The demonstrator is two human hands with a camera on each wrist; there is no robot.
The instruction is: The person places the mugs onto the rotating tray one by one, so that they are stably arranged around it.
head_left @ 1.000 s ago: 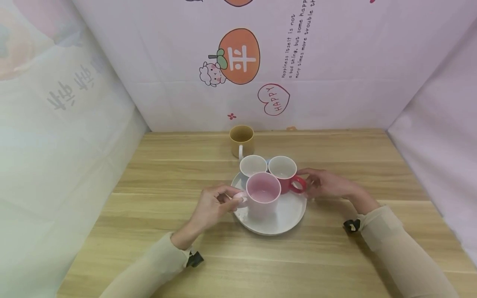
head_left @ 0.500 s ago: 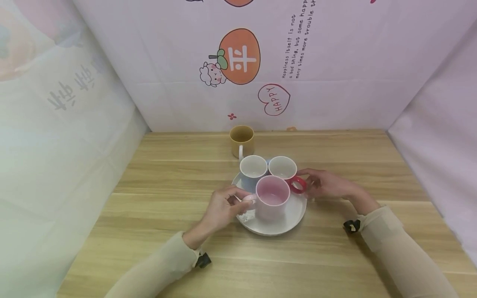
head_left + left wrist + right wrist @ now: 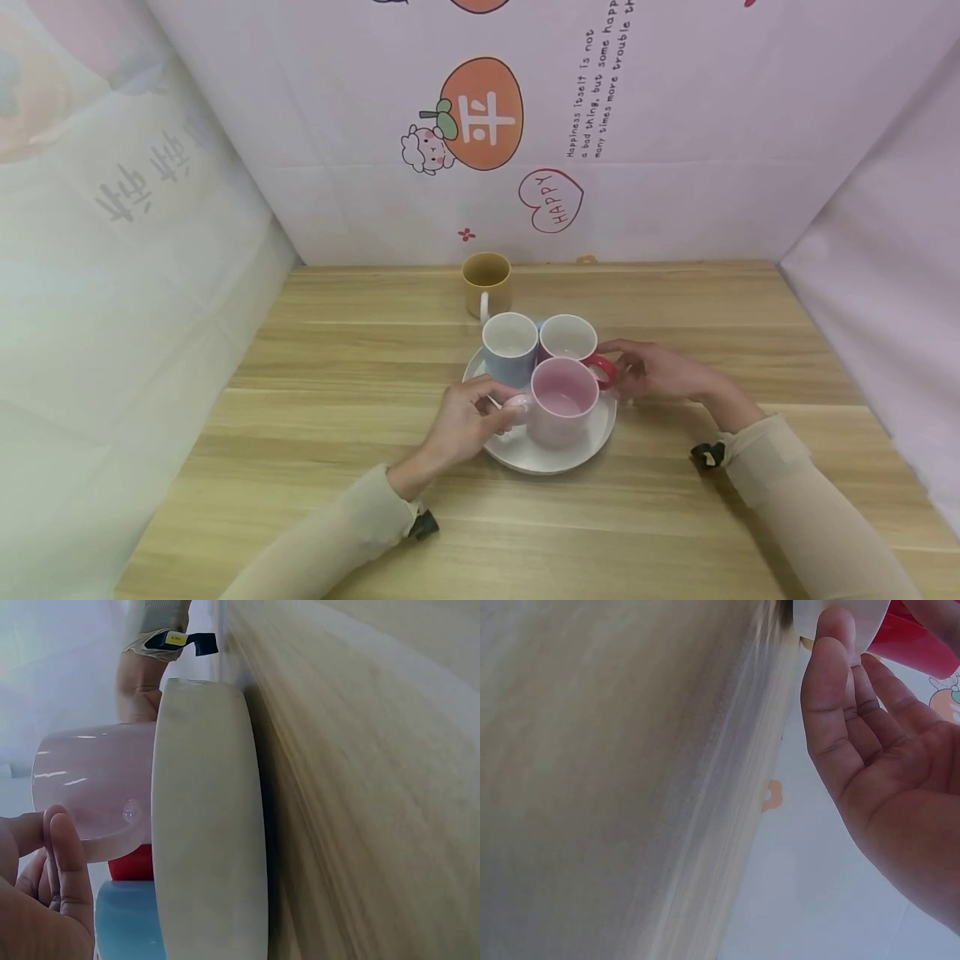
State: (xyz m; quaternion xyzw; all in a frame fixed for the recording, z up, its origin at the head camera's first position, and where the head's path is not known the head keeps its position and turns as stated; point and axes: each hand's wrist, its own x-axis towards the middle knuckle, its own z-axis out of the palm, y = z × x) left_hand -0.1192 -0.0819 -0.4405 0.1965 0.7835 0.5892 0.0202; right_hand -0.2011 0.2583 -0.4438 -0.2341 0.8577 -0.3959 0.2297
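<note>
My left hand pinches the handle of a pink mug, which is upright at the front of a round white plate. In the left wrist view the base of the pink mug is right at the plate's rim. Behind it on the plate are a light blue mug and a red mug with a white inside, its body partly hidden. My right hand is at the plate's right edge beside the red handle, its fingers loosely extended and touching the rim.
A mustard-yellow mug with a white handle stands on the wooden table behind the plate. Printed white cloth hangs along the back, and more cloth closes off both sides.
My left hand has carried the pink mug rightward and slightly toward me over the plate, so it now overlaps the red mug more. My right hand and the other mugs stay put.
</note>
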